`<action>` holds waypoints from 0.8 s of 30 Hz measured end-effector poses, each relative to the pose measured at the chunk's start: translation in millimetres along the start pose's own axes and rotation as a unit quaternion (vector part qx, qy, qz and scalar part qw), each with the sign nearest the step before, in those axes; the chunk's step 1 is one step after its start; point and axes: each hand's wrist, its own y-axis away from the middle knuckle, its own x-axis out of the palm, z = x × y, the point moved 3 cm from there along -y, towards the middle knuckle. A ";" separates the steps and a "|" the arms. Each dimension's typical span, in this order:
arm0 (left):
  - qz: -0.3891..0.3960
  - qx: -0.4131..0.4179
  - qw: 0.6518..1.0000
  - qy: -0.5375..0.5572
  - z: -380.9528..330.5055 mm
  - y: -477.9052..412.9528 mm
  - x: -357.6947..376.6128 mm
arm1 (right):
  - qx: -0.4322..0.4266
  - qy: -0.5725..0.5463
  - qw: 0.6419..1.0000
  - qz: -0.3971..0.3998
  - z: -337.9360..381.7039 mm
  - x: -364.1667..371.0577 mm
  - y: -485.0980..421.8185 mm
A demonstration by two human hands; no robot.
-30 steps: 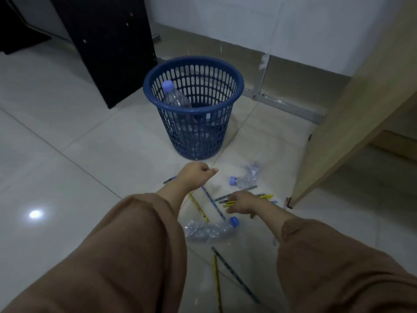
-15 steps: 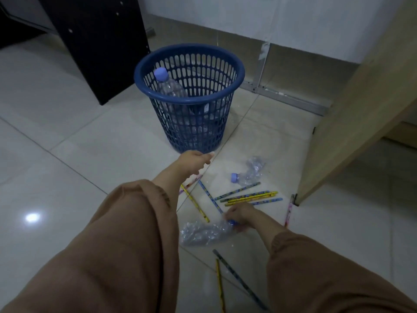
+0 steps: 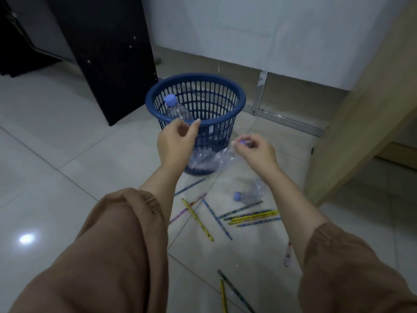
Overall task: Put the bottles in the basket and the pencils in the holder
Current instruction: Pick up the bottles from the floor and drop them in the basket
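Observation:
A blue slotted basket (image 3: 234, 102) stands on the tiled floor with a clear bottle (image 3: 177, 110) leaning inside it. My right hand (image 3: 256, 152) pinches the blue-capped neck of a crushed clear bottle (image 3: 212, 160), held in the air just in front of the basket. My left hand (image 3: 177, 141) hovers beside that bottle with fingers loosely curled and holds nothing. Another crushed bottle (image 3: 248, 194) lies on the floor below my right wrist. Several coloured pencils (image 3: 250, 216) are scattered on the tiles near it. No pencil holder is in view.
A dark cabinet panel (image 3: 108, 55) stands left of the basket. A light wooden desk side (image 3: 361, 123) rises on the right. Two more pencils (image 3: 228, 290) lie near the bottom, and a small pencil (image 3: 287, 255) by my right sleeve.
My right hand has lifted the crushed bottle off the floor up toward the basket. My left hand rose beside it. The view tilted up.

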 end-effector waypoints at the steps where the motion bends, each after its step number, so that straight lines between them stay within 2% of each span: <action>1: -0.022 0.019 1.000 0.005 -4.4 -3.0 -4.4 | -0.053 -0.019 0.997 -0.055 18.1 -10.3 -0.9; 4: -0.065 0.037 0.997 0.014 -12.9 -11.8 -12.6 | -0.189 -0.095 0.957 -0.197 60.8 -34.9 0.8; 7: -0.086 0.031 0.995 0.030 -14.4 -15.1 -14.8 | -0.236 -0.113 0.925 -0.274 81.0 -39.7 -7.0; 10: -0.063 0.047 0.997 0.017 -12.7 -9.3 -7.7 | -0.238 -0.043 0.940 -0.243 88.0 -23.7 -22.2; 13: -0.030 0.065 0.997 -0.003 -12.8 -1.8 3.8 | -0.228 0.050 0.962 -0.141 83.6 -3.3 -37.1; 16: -0.001 0.094 0.995 -0.025 -15.3 5.6 16.7 | -0.209 0.088 0.973 -0.051 74.1 6.5 -46.0; 19: 0.025 0.116 0.992 -0.042 -14.5 12.8 31.6 | -0.196 0.089 0.975 -0.052 63.1 -0.7 -50.9; 24: 0.095 0.088 0.989 -0.075 2.6 26.8 67.4 | -0.148 0.095 0.982 -0.067 33.3 -22.2 -55.6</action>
